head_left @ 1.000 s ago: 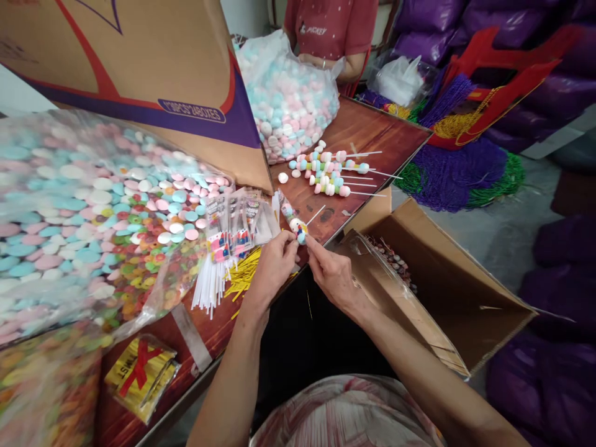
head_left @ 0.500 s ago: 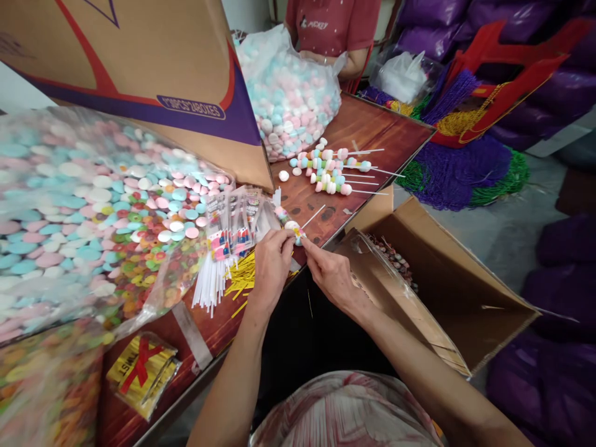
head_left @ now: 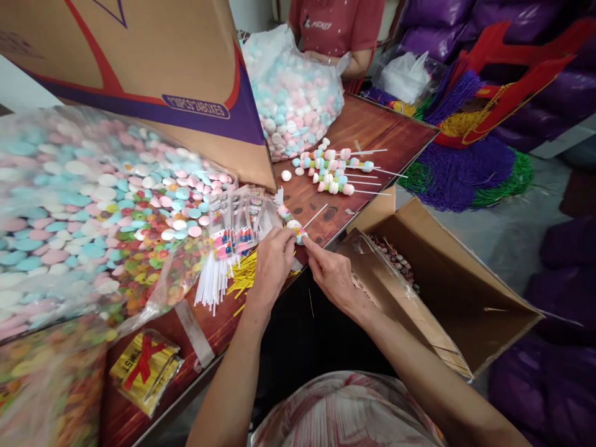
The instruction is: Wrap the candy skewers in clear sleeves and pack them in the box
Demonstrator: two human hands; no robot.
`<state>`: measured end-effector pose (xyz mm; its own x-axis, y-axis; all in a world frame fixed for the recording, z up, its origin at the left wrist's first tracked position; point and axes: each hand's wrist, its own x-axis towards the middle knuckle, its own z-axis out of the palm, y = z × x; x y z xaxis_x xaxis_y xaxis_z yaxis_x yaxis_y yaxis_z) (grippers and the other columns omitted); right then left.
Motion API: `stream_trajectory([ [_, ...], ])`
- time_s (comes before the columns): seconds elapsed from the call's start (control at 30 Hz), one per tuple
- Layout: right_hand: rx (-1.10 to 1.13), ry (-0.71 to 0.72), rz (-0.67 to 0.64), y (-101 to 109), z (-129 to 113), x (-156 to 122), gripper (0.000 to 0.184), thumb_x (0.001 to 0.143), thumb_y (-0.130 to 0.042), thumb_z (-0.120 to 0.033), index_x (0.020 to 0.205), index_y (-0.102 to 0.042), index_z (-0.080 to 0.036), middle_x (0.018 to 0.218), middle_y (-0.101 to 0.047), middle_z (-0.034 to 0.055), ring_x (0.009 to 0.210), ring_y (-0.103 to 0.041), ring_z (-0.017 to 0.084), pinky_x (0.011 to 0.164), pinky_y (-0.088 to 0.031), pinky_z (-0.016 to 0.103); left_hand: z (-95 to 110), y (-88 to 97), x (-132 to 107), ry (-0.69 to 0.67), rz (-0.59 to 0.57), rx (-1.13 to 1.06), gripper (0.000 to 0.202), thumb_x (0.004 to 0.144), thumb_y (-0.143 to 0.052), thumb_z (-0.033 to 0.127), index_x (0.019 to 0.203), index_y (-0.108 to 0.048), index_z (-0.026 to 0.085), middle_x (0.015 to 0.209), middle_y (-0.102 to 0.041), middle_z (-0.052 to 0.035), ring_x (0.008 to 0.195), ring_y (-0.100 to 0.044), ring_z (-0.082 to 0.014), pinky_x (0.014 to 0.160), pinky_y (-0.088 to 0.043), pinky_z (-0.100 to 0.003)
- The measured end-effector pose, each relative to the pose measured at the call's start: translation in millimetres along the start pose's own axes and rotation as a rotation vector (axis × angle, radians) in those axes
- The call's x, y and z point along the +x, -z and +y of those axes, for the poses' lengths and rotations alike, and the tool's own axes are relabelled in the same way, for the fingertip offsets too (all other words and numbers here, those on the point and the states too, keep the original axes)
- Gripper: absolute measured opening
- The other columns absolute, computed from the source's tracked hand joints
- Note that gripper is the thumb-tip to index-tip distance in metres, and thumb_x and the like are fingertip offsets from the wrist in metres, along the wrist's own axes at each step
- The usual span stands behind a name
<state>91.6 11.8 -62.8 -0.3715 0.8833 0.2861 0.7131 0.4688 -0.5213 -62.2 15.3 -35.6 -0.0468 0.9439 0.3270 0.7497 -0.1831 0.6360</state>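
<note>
My left hand [head_left: 269, 266] and my right hand [head_left: 331, 273] meet at the table's front edge, both pinched on a candy skewer [head_left: 298, 231]: a thin white stick with pastel discs threaded on it. The stick's bare end points up and right. Just left of my hands lie white sticks [head_left: 210, 280], yellow twist ties [head_left: 243, 276] and small printed clear bags [head_left: 236, 222]. Farther back on the wooden table [head_left: 372, 133] rests a row of finished skewers [head_left: 333, 174].
A big clear bag of pastel and ring candies [head_left: 93, 211] fills the left. A cardboard box flap [head_left: 149, 68] rises behind it. Another candy bag [head_left: 293, 99] sits before a person in a red shirt [head_left: 338, 25]. An open carton [head_left: 433, 273] stands at my right; purple bead strands [head_left: 456, 167] lie beyond.
My hands and the skewer have stayed nearly in place, with small finger shifts on the candy. The view has drifted slightly.
</note>
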Motion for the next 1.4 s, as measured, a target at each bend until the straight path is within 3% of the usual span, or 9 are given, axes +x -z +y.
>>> stream_trajectory([
  [0.13, -0.042, -0.025, -0.003, 1.8, -3.0, 0.7, 0.045, 0.096, -0.044, -0.014, 0.138, -0.059, -0.021, 0.094, -0.079, 0.0047, 0.078, -0.072, 0.013, 0.066, -0.047, 0.019, 0.4, 5.3, 3.4, -0.004, -0.053, -0.048, 0.013, 0.088, -0.054, 0.013, 0.08, -0.061, 0.019, 0.08, -0.061, -0.0021, 0.077, -0.057, -0.0168, 0.071, -0.041, -0.029],
  [0.43, -0.313, 0.036, -0.136, 6.0, -14.6, 5.4, 0.05, 0.094, -0.046, -0.01, 0.142, -0.056, -0.021, 0.071, -0.074, 0.0054, 0.065, -0.068, 0.015, 0.05, -0.033, 0.025, 3.3, 7.9, 1.4, 0.14, -0.119, -0.31, 0.012, 0.086, -0.052, 0.015, 0.075, -0.053, 0.02, 0.076, -0.054, 0.0007, 0.072, -0.051, -0.0155, 0.068, -0.038, -0.029],
  [0.57, -0.151, -0.031, -0.118, 8.2, -13.0, 10.0, 0.047, 0.095, -0.045, -0.013, 0.138, -0.059, -0.025, 0.081, -0.077, 0.0038, 0.069, -0.07, 0.016, 0.054, -0.04, 0.022, 3.1, 1.0, -4.4, 0.107, -0.083, -0.267, 0.011, 0.087, -0.051, 0.015, 0.078, -0.053, 0.02, 0.079, -0.054, 0.0001, 0.074, -0.051, -0.0156, 0.07, -0.038, -0.029],
  [0.67, 0.096, -0.049, -0.013, 7.9, -7.3, 10.1, 0.044, 0.095, -0.044, -0.013, 0.133, -0.063, -0.025, 0.094, -0.078, 0.0023, 0.076, -0.071, 0.014, 0.065, -0.048, 0.02, 4.3, -5.7, -9.4, 0.174, -0.024, -0.396, 0.008, 0.09, -0.051, 0.02, 0.083, -0.055, 0.021, 0.083, -0.055, -0.0004, 0.077, -0.052, -0.0153, 0.073, -0.041, -0.029],
  [0.8, 0.189, 0.116, 0.103, 8.4, -3.2, 7.6, 0.041, 0.098, -0.041, -0.013, 0.132, -0.063, -0.014, 0.1, -0.077, 0.0075, 0.081, -0.071, 0.013, 0.075, -0.051, 0.021, 10.3, -8.7, -9.2, 0.364, 0.054, -0.697, 0.015, 0.091, -0.059, 0.034, 0.088, -0.058, 0.02, 0.086, -0.059, -0.0017, 0.082, -0.057, -0.015, 0.077, -0.046, -0.028],
  [0.93, 0.021, 0.309, 0.142, 11.6, -3.8, 8.1, 0.039, 0.099, -0.041, -0.012, 0.128, -0.066, -0.014, 0.072, -0.072, 0.0032, 0.064, -0.063, 0.01, 0.066, -0.048, 0.019, 18.6, -2.9, 1.7, 0.604, 0.169, -1.094, 0.031, 0.089, -0.062, 0.048, 0.085, -0.062, 0.017, 0.086, -0.065, -0.0051, 0.082, -0.065, -0.0159, 0.079, -0.052, -0.03],
  [1.03, -0.008, 0.384, 0.154, 12.5, -5.6, 8.6, 0.039, 0.099, -0.042, -0.011, 0.13, -0.066, -0.017, 0.063, -0.066, 0.0, 0.058, -0.06, 0.01, 0.064, -0.047, 0.019, 23.6, 1.5, 9.6, 0.688, 0.19, -1.283, 0.03, 0.086, -0.068, 0.044, 0.081, -0.063, 0.015, 0.082, -0.069, -0.0073, 0.085, -0.07, -0.0186, 0.083, -0.055, -0.033],
  [1.23, 0.269, 0.18, 0.178, 12.0, -11.2, 4.4, 0.042, 0.1, -0.045, -0.021, 0.141, -0.055, -0.014, 0.094, -0.077, 0.0076, 0.067, -0.068, 0.012, 0.069, -0.054, 0.02, 30.4, 3.3, 9.7, 0.756, 0.193, -1.453, 0.013, 0.089, -0.066, 0.027, 0.085, -0.061, 0.016, 0.086, -0.073, -0.0069, 0.095, -0.071, -0.02, 0.09, -0.055, -0.036],
  [1.4, 0.247, 0.189, 0.088, 13.0, -12.5, 1.3, 0.042, 0.1, -0.04, -0.019, 0.139, -0.057, -0.016, 0.1, -0.077, 0.0075, 0.073, -0.07, 0.012, 0.07, -0.054, 0.02, 31.5, 2.1, 6.7, 0.754, 0.159, -1.424, 0.013, 0.091, -0.062, 0.029, 0.089, -0.058, 0.018, 0.093, -0.073, -0.0088, 0.105, -0.07, -0.0237, 0.091, -0.054, -0.039],
])
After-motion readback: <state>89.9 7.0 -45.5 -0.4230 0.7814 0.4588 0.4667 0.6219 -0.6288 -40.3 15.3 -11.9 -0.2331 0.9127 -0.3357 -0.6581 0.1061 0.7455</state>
